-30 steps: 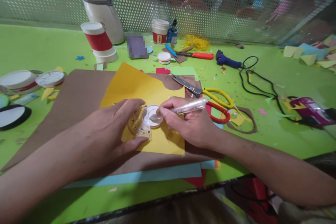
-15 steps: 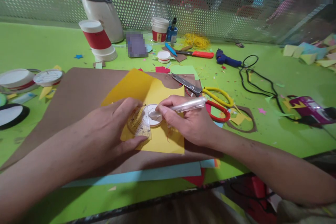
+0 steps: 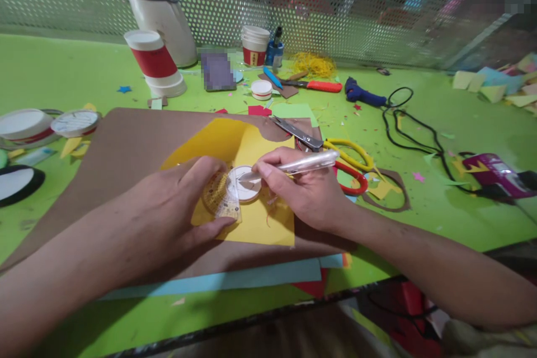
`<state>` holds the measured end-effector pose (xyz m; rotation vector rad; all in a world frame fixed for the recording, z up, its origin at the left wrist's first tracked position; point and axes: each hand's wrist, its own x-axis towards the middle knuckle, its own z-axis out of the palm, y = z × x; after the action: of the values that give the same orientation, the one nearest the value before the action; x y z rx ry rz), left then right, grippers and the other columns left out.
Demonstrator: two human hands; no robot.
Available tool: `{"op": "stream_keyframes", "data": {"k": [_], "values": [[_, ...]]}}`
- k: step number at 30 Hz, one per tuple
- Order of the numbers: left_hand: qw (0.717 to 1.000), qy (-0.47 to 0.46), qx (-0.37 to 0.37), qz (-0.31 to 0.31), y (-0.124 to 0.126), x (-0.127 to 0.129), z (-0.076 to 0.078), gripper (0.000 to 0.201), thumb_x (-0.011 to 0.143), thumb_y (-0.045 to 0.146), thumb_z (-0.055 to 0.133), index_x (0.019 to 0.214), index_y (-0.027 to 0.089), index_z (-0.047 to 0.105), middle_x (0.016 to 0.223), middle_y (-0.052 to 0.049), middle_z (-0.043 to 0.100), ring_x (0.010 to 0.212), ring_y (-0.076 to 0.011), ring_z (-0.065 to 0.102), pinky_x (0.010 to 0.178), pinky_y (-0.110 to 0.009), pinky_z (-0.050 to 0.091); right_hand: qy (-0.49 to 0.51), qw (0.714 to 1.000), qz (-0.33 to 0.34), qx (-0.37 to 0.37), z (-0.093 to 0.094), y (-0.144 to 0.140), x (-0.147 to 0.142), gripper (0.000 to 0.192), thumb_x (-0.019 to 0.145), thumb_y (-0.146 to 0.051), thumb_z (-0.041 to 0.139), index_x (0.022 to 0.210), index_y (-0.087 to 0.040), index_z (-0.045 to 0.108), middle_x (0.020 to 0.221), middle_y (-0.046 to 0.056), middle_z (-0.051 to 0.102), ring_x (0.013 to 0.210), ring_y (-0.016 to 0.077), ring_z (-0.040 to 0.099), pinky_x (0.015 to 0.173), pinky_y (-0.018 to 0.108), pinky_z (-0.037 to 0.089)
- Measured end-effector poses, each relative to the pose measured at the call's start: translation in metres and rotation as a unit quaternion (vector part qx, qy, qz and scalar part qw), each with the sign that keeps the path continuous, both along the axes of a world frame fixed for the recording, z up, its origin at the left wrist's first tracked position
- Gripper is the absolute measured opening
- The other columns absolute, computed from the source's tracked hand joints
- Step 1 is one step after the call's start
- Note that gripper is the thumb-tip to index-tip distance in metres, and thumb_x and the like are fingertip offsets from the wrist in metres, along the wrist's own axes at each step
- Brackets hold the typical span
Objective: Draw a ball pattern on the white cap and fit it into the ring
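Note:
With thumb and forefinger, my left hand (image 3: 180, 201) grips a clear half-round protractor (image 3: 222, 201) by its two ends. Its straight edge lies across a small white disc (image 3: 248, 189), which has dark lines on its face. The disc rests on yellow paper (image 3: 279, 229). My right hand (image 3: 308, 196) is closed around a clear-barrelled pen (image 3: 310, 162), tilted with its tip over the disc beside the protractor's edge. Whether the tip touches the disc I cannot tell. Scissors (image 3: 308, 140) with red and yellow handles lie just beyond my right hand.
Under the yellow paper is a brown sheet (image 3: 138, 134). Behind it stand a red-and-white cup (image 3: 155, 61), a flask (image 3: 172, 28) and a box cutter (image 3: 323, 86). A blue glue gun (image 3: 364, 93) with a black cord lies right. White lids (image 3: 25, 125) are left.
My right hand and the pen have shifted slightly to the right and up, the pen's rear end most visibly. My left hand and the protractor stay nearly in place.

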<state>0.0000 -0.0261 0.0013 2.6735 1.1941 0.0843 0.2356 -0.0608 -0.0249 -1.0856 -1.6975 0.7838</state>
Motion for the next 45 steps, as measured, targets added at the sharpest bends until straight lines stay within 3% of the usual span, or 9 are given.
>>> {"op": "stream_keyframes", "data": {"k": [10,19,28,33,45], "values": [[0.999,-0.024,0.019,-0.018,0.0005,-0.0039,-0.0057,0.039,0.093,0.062,0.049,0.116,0.031,0.049,0.096,-0.004,0.073,0.080,-0.0295,0.073,0.071,-0.039,0.052,0.007,0.999,0.021,-0.025,0.0007,0.0002,-0.0018,0.018,0.100,-0.027,0.061,0.087,-0.019,0.071,0.082,0.001,0.077,0.075,0.0144,0.069,0.070,0.026,0.053],[1.000,-0.018,-0.002,0.015,-0.0013,-0.0009,-0.0039,0.038,0.088,0.059,0.053,0.111,0.029,0.053,0.101,-0.007,0.075,0.082,-0.0316,0.072,0.073,-0.041,0.052,-0.008,0.999,0.018,-0.043,0.0016,-0.0038,-0.0023,0.020,0.098,-0.028,0.061,0.085,-0.019,0.073,0.077,0.000,0.074,0.073,0.0147,0.065,0.068,0.027,0.051],[1.000,-0.012,0.001,0.012,-0.0004,-0.0029,-0.0032,0.041,0.091,0.063,0.049,0.115,0.030,0.053,0.106,-0.007,0.075,0.086,-0.0324,0.074,0.075,-0.041,0.054,0.020,1.000,-0.023,-0.006,0.0028,-0.0017,0.0027,0.020,0.100,-0.030,0.062,0.086,-0.021,0.072,0.079,-0.001,0.075,0.071,0.0140,0.067,0.069,0.027,0.053],[0.999,-0.019,-0.017,0.022,0.0006,-0.0008,-0.0046,0.045,0.089,0.063,0.052,0.117,0.029,0.055,0.109,-0.010,0.076,0.090,-0.0357,0.075,0.081,-0.045,0.056,0.010,1.000,-0.001,0.001,0.0005,0.0013,0.0028,0.020,0.101,-0.028,0.061,0.086,-0.020,0.070,0.081,0.000,0.075,0.075,0.0140,0.069,0.073,0.026,0.054],[0.999,-0.041,0.014,0.002,-0.0010,-0.0035,-0.0051,0.034,0.089,0.058,0.053,0.111,0.032,0.050,0.099,-0.003,0.072,0.078,-0.0288,0.071,0.067,-0.037,0.048,0.019,0.999,0.026,-0.017,-0.0019,0.0001,-0.0019,0.020,0.100,-0.029,0.062,0.087,-0.017,0.072,0.079,0.000,0.075,0.070,0.0128,0.066,0.067,0.025,0.052]]}}
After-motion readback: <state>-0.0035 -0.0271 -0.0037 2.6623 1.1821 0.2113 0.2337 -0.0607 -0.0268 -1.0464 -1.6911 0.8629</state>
